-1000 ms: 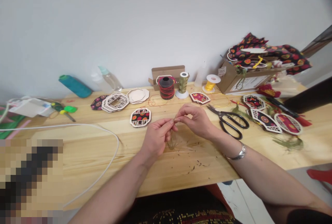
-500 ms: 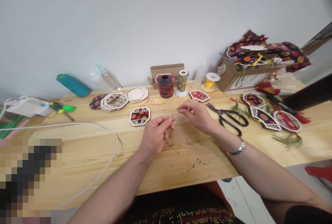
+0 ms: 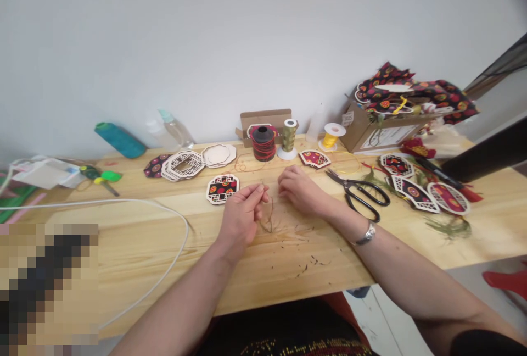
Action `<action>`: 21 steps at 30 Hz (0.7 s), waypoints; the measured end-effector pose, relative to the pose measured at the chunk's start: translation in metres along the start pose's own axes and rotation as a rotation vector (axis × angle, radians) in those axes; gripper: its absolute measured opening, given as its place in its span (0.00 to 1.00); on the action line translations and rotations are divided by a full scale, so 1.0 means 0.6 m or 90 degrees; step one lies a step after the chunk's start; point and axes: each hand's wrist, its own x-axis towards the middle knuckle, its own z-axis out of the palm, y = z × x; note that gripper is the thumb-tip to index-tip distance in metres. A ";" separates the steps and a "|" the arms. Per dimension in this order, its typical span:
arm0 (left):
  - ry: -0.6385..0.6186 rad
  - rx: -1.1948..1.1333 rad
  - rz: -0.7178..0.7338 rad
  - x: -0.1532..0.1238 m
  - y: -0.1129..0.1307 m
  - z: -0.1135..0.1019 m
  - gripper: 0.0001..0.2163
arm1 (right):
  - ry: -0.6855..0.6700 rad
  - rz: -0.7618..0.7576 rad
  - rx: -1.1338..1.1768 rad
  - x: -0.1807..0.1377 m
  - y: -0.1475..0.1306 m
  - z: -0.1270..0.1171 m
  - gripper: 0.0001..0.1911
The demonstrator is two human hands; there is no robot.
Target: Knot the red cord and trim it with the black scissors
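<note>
My left hand [image 3: 244,212] is pinched on a thin olive-green thread [image 3: 270,223], which hangs in a loop below the fingertips over the table. Just to the right, apart from it, my right hand [image 3: 302,191] is closed, palm down, low over the wood. Its fingers are curled inward, and anything between them is hidden. Close behind the left hand lies an octagonal patterned piece [image 3: 222,188] with a white lattice frame. Black-handled scissors [image 3: 362,191] lie partly behind the right forearm, and a fan-shaped patterned piece [image 3: 314,159] is beyond the right hand.
Along the wall stand a red thread spool [image 3: 263,144], an olive thread cone [image 3: 289,139] and a yellow spool [image 3: 331,137]. A carton [image 3: 370,131] holds patterned fabric. Lattice frames [image 3: 185,166] lie at left, finished ornaments [image 3: 415,194] at right. A white cable [image 3: 181,251] curves across the left.
My right hand has lowered slightly and moved left, its fingers curling in from a raised pinch. My left hand stays nearly in place, and the thread loop shows more clearly below it.
</note>
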 end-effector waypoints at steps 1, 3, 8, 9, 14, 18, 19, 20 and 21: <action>-0.001 -0.007 0.001 0.000 0.001 0.000 0.14 | 0.034 0.016 0.054 0.002 0.001 -0.002 0.07; -0.005 -0.017 0.001 -0.001 0.002 0.000 0.14 | 0.096 0.072 0.167 0.010 0.001 -0.009 0.07; -0.017 -0.027 -0.018 -0.005 0.003 0.002 0.15 | 0.157 0.206 0.466 0.060 -0.002 -0.044 0.08; -0.019 -0.029 -0.021 -0.006 0.003 0.002 0.15 | 0.167 0.210 0.502 0.075 -0.002 -0.055 0.09; -0.024 -0.023 -0.020 -0.006 0.001 0.000 0.16 | 0.244 0.239 0.558 0.160 0.004 -0.127 0.11; -0.019 -0.021 -0.022 -0.002 -0.003 -0.003 0.18 | 0.355 0.211 0.563 0.212 0.008 -0.199 0.12; -0.020 -0.023 -0.023 -0.001 -0.004 -0.004 0.18 | 0.379 0.202 0.556 0.222 0.006 -0.217 0.13; -0.022 -0.025 -0.024 0.000 -0.004 -0.004 0.18 | 0.403 0.192 0.544 0.230 0.003 -0.237 0.13; -0.023 -0.028 -0.025 0.001 -0.005 -0.004 0.18 | 0.429 0.183 0.528 0.236 -0.002 -0.257 0.13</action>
